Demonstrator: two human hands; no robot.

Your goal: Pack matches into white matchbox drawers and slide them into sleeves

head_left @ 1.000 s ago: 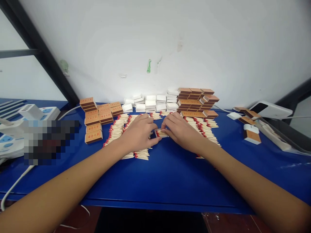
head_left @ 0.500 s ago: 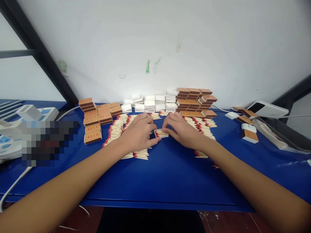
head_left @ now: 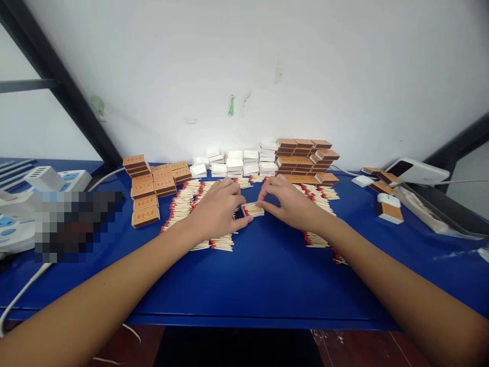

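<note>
Between my two hands, low over the blue table, is a small white matchbox tray (head_left: 258, 213) with red-tipped matches (head_left: 251, 209) lying in it. My left hand (head_left: 222, 208) grips the tray's left end between thumb and fingers. At the right end, my right hand (head_left: 278, 202) has its thumb and index finger pinched together at the ends of the matches; whether it grips matches or the tray rim I cannot make out. Loose matches (head_left: 183, 206) lie in rows beside and partly under my left hand. More loose matches (head_left: 317, 239) lie beneath my right wrist.
White matchbox trays (head_left: 234, 162) are stacked along the wall. Orange matchboxes stand in stacks at the right (head_left: 295, 162) and left (head_left: 145, 216). A power strip (head_left: 78, 181) with cables lies far left. A white device (head_left: 420, 171) and some loose boxes (head_left: 389, 213) lie right.
My right hand's fingers have shifted slightly, with a wider gap between thumb and index, showing more of the matches in the tray. My left hand stays on the tray.
</note>
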